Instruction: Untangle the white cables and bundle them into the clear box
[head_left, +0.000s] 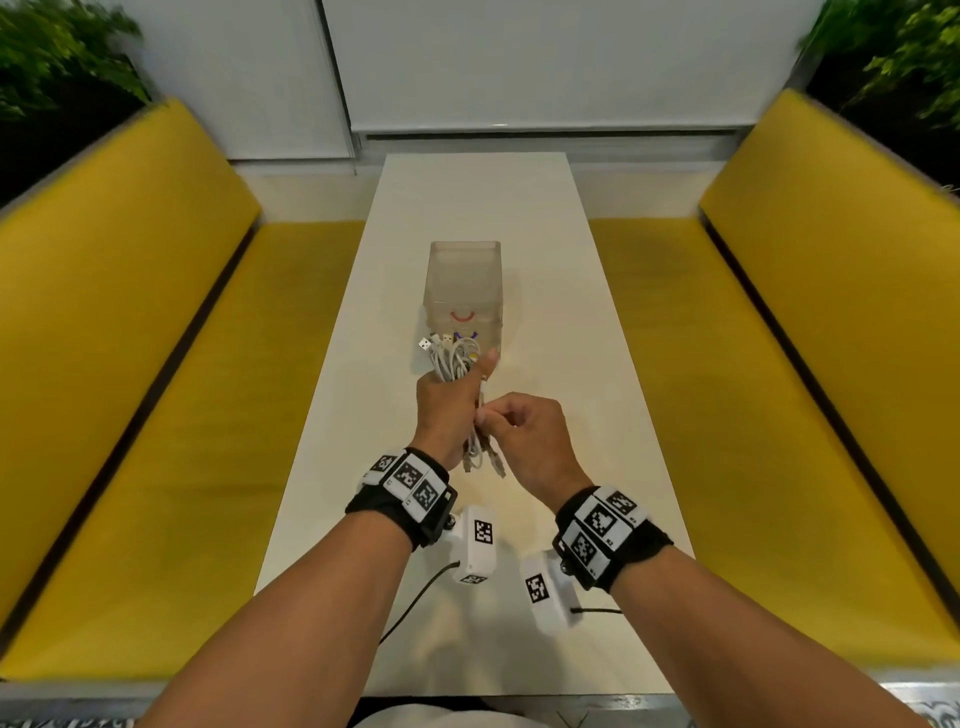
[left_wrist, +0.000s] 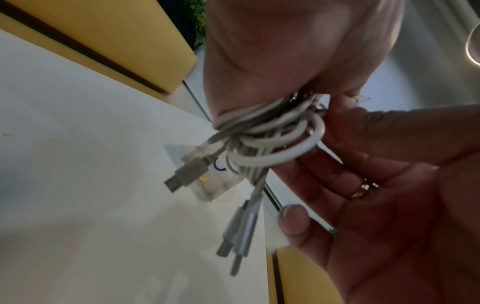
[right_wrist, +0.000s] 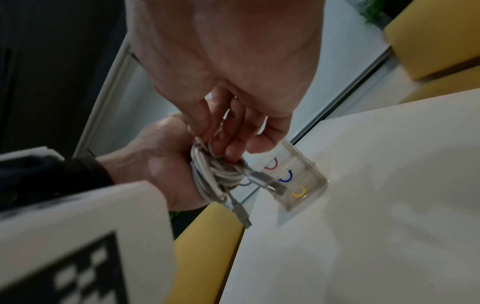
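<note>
At the centre of the head view the left hand (head_left: 441, 410) is wrapped around a coiled bundle of white cables (head_left: 451, 361), thumb up, with loops and USB plugs fanning out above the fist and more plug ends (head_left: 485, 462) dangling below it. The right hand (head_left: 524, 441) comes in from the right of the frame and pinches a strand at the side of the bundle between thumb and fingertips (right_wrist: 228, 151); which strand exactly is hard to tell from the wrist views. The clear box (head_left: 464, 291) stands just beyond the hands on the pale surface (head_left: 597, 364), open side up, with red, blue and yellow curved marks showing through its wall. The step in hand looks like tidying the last loose length into the coil before dropping it in. To do it well, the left hand should probably keep its firm grip so the loops do not spring apart, while the right hand wraps or tucks the free strand snugly around the middle, gathers the hanging plugs against the coil, and only then lowers the whole bundle straight into the box, plugs first, so nothing catches on the rim.
</note>
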